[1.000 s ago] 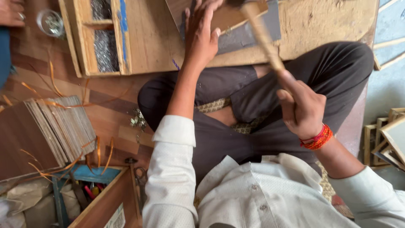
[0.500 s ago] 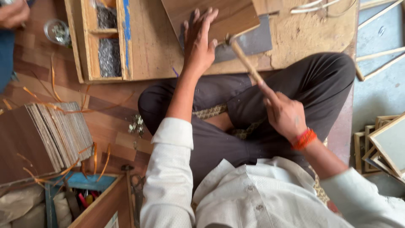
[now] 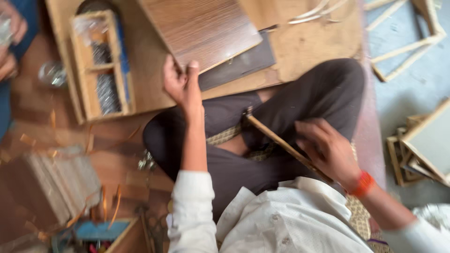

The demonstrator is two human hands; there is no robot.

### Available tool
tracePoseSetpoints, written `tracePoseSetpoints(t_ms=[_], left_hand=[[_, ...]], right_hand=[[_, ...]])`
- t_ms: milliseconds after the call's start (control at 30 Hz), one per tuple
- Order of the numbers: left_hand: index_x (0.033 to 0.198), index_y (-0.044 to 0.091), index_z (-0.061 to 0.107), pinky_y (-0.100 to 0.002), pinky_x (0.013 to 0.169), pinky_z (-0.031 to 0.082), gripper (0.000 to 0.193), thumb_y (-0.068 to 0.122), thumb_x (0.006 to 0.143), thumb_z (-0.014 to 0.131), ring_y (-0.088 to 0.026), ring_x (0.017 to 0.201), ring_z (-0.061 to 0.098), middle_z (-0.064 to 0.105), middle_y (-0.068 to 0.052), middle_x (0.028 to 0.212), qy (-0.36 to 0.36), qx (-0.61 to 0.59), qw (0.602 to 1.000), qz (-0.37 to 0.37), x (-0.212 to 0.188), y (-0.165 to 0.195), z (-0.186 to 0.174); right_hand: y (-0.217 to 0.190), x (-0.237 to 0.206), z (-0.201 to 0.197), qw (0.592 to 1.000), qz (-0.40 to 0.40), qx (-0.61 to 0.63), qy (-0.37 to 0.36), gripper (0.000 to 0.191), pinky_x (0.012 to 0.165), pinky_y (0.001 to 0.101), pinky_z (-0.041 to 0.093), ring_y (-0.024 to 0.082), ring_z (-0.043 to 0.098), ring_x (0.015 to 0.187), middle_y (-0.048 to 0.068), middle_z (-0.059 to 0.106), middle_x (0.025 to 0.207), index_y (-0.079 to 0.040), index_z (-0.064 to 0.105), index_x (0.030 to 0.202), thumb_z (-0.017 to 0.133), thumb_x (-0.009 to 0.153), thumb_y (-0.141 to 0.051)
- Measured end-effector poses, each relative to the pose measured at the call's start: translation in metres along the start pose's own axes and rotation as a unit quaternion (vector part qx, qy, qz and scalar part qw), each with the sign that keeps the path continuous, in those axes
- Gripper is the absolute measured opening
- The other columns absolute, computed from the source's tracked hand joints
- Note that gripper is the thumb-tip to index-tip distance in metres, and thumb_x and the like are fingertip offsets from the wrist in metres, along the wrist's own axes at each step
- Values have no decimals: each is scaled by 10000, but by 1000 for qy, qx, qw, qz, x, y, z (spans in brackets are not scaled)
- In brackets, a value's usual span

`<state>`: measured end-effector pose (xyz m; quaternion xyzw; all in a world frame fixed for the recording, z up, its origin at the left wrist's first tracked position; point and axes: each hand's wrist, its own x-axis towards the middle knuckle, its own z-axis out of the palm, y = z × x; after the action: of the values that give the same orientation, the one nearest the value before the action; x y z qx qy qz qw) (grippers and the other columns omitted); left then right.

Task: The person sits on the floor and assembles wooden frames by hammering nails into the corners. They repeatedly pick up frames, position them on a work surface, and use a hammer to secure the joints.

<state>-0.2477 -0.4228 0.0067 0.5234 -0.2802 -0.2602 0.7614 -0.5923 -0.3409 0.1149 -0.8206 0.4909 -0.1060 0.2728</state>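
The left hand point(image 3: 183, 86) pinches the near edge of a brown wooden panel point(image 3: 199, 30), which lies tilted on a plywood board point(image 3: 304, 44) (the floor carries it). Nearer the lap than the panel, the right hand point(image 3: 328, 150) holds its grip closed around a thin wooden stick point(image 3: 276, 140).
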Motion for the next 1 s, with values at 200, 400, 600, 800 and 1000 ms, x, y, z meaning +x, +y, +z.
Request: tracePoseSetpoints(t_ms=[200,400,600,800,1000], left_hand=[[1503,2,464,-235,845,579,675,223,956,790,-104,1016,708,677,-87,1263,-216,109,968,62,-126,124,120],[1415,62,549,-472,1151,491,650,476,954,745,-330,1328,614,606,-99,1404,-489,166,799,308,-177,147,168],[1521,9,463,-394,1088,549,625,446,1095,600,-306,1240,680,567,-186,1482,-449,215,854,149,-152,102,153],[1547,14,442,-395,1067,552,636,443,1099,587,-292,1191,687,586,-190,1460,-456,235,851,112,-135,83,144],[1447,15,544,-380,994,576,525,371,1067,615,-266,1121,710,657,-157,1348,-457,283,837,107,-119,72,143]], right_hand=[[14,71,5,943,-157,23,292,891,1090,508,437,407,498,1330,257,466,1460,63,344,1471,820,783,-242],[98,29,5,640,181,596,449,421,647,351,612,223,674,779,79,639,980,3,553,1182,732,897,-251],[301,-88,-35,553,317,494,591,403,657,354,655,129,637,699,-28,534,810,-129,474,1027,684,919,-456],[428,-188,-26,443,329,422,719,754,755,436,689,262,750,897,111,628,1034,-89,333,1389,606,910,-604],[446,-179,47,466,474,228,711,559,862,393,579,252,624,1087,73,605,1147,-85,444,1425,655,991,-366]])
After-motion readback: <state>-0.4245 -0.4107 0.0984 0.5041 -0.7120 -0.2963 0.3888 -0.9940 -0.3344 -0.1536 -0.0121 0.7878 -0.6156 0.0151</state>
